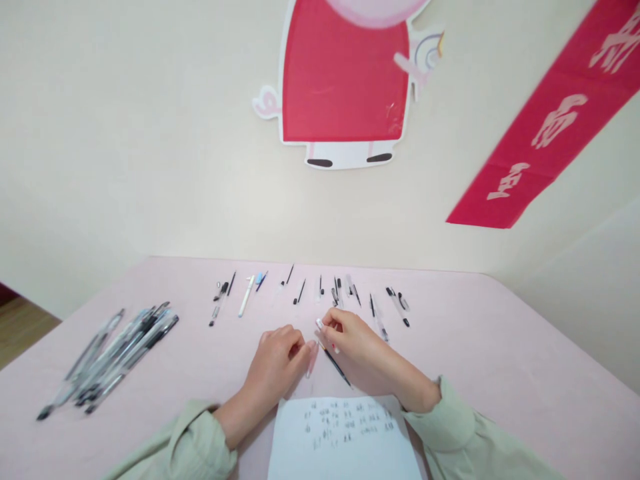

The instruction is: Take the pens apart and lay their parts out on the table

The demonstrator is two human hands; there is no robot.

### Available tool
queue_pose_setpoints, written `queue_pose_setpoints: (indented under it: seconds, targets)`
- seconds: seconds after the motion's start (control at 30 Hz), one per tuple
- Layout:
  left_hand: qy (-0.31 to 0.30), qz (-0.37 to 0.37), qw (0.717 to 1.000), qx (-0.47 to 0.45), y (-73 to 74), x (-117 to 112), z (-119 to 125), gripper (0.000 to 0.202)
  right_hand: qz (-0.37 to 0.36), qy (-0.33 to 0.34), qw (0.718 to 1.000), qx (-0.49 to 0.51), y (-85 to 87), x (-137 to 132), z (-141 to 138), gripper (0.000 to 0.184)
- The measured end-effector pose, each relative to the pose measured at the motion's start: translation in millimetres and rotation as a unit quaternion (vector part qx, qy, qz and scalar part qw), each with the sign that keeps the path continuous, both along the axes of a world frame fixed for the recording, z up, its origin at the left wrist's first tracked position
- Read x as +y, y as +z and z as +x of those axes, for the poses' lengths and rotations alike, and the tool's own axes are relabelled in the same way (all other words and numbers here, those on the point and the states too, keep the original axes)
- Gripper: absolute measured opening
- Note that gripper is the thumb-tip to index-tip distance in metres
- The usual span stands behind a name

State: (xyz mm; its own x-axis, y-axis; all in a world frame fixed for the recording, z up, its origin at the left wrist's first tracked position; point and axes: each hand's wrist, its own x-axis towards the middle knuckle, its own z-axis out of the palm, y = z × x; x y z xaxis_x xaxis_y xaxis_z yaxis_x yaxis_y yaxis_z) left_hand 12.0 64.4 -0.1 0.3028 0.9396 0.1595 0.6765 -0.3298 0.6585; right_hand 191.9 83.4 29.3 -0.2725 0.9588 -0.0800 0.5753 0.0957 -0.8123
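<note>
My left hand (pixel 277 360) is closed, its thumb and fingertips on a clear pinkish pen barrel (pixel 312 363) that slants down toward the paper. My right hand (pixel 350 335) pinches a small white piece (pixel 319 324), seemingly a pen cap; part of it is hidden by the fingers. Between the two hands a dark ink refill (pixel 336 367) lies at a slant on the table. Just below the hands is a white sheet of paper (pixel 340 447) with several rows of handwriting.
A heap of clear pens with black caps (pixel 130 353) lies on the left of the pink table (pixel 500 373). Along the back are several pens taken apart, among them a white pen (pixel 247 297), a black-capped pen (pixel 399 307) and loose refills. The wall (pixel 200 167) rises behind.
</note>
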Motion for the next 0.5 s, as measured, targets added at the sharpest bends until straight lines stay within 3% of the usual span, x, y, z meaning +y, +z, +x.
queue_pose_setpoints:
  seconds: [0.1,0.2,0.4,0.5]
  targets:
    - [0.004,-0.041,0.989,-0.139,1.9,3.1,-0.9,0.020,-0.040,0.035,0.992,0.116,-3.9,4.2,-1.6,0.012]
    - [-0.008,-0.090,0.965,-0.247,4.0,5.9,-1.9,0.026,-0.085,0.064,0.982,0.154,-3.5,3.1,-3.7,0.013]
    - [0.006,-0.149,0.936,-0.319,5.2,8.7,-3.8,0.021,-0.077,0.099,0.980,0.155,-7.2,-0.6,-3.2,0.009]
    - [0.028,-0.154,0.934,-0.322,5.8,9.3,-4.2,0.025,-0.063,0.108,0.988,0.096,-5.3,0.2,0.6,0.007]
